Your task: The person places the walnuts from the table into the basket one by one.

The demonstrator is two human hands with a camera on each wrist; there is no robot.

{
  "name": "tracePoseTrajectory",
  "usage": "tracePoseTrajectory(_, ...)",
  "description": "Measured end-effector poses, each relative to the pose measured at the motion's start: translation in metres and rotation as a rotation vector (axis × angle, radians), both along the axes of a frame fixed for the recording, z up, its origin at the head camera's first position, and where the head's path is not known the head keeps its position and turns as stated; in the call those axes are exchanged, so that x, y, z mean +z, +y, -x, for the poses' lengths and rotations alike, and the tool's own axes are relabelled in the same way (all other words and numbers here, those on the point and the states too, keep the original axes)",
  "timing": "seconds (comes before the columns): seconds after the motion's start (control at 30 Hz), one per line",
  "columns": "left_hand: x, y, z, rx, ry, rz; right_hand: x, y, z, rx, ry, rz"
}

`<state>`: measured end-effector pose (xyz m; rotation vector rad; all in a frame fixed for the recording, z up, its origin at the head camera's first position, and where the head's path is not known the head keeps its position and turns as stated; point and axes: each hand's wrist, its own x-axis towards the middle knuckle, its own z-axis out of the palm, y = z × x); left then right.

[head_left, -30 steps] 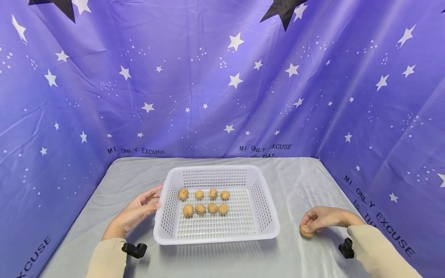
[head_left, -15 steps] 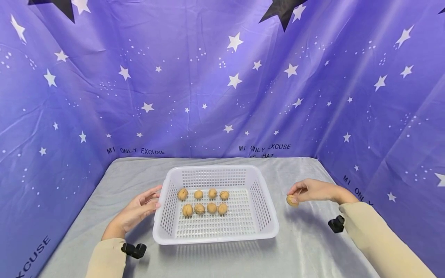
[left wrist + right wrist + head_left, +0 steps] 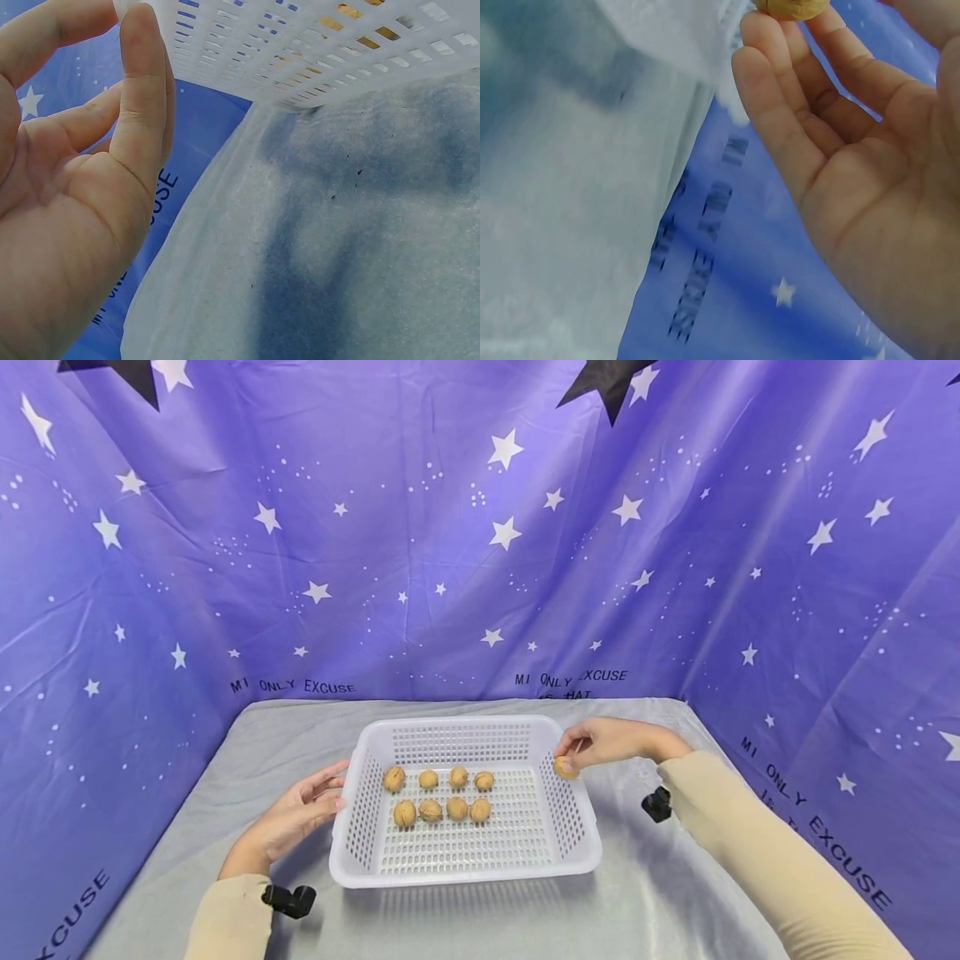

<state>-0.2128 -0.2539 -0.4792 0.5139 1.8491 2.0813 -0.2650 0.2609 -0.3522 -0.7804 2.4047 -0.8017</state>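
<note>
My right hand (image 3: 611, 741) pinches a walnut (image 3: 564, 767) between thumb and fingertips, over the right wall of the white plastic basket (image 3: 465, 882). In the right wrist view that walnut (image 3: 795, 7) shows at the top edge, at the fingertips. My left hand (image 3: 296, 818) touches the basket's left rim from outside with thumb and fingertips, fingers fairly extended. In the left wrist view, its fingertips (image 3: 140, 30) meet the rim. Inside the basket, several walnuts lie in two rows, a back row (image 3: 428, 779) and a front row (image 3: 431, 811), toward the left.
A grey cloth (image 3: 667, 902) covers the table under the basket. Purple star-printed curtains (image 3: 420, 543) stand behind and at both sides. Black wrist cameras hang below the left sleeve (image 3: 228, 922) and the right sleeve (image 3: 772, 852).
The right hand has lifted a walnut from the table right of the basket and carried it left and away from me to the basket's right wall. The left hand stays at the rim.
</note>
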Motion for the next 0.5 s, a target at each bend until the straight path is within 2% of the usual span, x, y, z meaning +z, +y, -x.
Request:
tracePoseTrajectory(0.27,0.0,-0.001,-0.001,0.006,-0.003,0.005,-0.006,-0.052,0.018,0.057,-0.086,-0.092)
tracePoseTrajectory(0.5,0.001,-0.001,-0.001,0.009,-0.003,0.02,-0.023,-0.085,0.025,0.059,-0.1,-0.202)
